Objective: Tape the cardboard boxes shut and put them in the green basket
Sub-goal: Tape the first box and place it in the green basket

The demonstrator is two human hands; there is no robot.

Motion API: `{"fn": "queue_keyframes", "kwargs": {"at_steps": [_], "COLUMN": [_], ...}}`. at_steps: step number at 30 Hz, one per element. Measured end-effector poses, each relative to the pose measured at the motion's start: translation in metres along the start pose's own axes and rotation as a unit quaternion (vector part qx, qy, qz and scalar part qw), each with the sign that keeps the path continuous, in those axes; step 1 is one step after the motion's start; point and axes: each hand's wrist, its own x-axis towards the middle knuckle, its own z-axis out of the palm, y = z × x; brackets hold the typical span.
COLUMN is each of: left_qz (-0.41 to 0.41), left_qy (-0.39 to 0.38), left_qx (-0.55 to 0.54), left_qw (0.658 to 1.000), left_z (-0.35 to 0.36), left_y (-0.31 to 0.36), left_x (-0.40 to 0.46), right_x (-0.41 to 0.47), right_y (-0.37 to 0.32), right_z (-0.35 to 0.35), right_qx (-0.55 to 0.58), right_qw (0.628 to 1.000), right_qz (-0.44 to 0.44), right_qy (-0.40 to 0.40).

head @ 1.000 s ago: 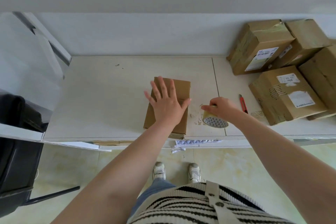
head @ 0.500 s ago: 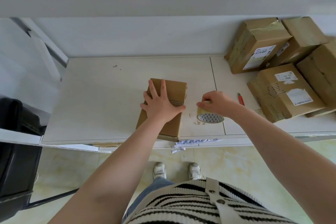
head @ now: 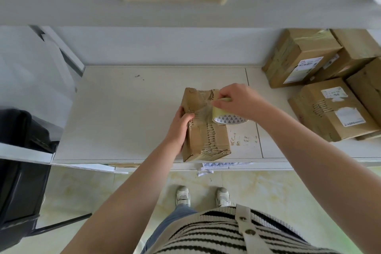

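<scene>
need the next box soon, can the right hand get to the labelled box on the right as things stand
Probably not yet: the right hand grips the tape roll over the box the left hand holds. The bare table leaves the way to the labelled box free.

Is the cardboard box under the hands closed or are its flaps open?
Closed. The cardboard box lies flat, flaps down, with clear tape running from the tape roll across its top.
</scene>
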Motion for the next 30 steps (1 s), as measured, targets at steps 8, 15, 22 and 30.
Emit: {"fn": "queue_keyframes", "kwargs": {"at_steps": [8, 15, 22, 30], "left_qz": [-0.01, -0.025, 0.024, 0.132], "left_qy": [0.031, 0.012, 0.045, 0.149], "left_qx": [0.083, 0.046, 0.195, 0.68], "left_qw": [0.996, 0.999, 0.979, 0.706], "left_z": [-0.007, -0.008, -0.007, 0.039], "left_y": [0.0, 0.005, 0.01, 0.007], "left_x": [-0.012, -0.014, -0.014, -0.016], "right_x": [0.004, 0.0, 0.008, 0.011], "right_y": [-0.023, 0.025, 0.056, 0.061], "right_z": [-0.003, 0.003, 0.04, 0.044], "right_qx": [-0.102, -0.162, 0.022, 0.032], "right_qw": [0.994, 0.983, 0.991, 0.991], "right_qz": [-0.006, 0.071, 0.112, 0.103], "right_qy": [-0.035, -0.044, -0.076, -0.084]}}
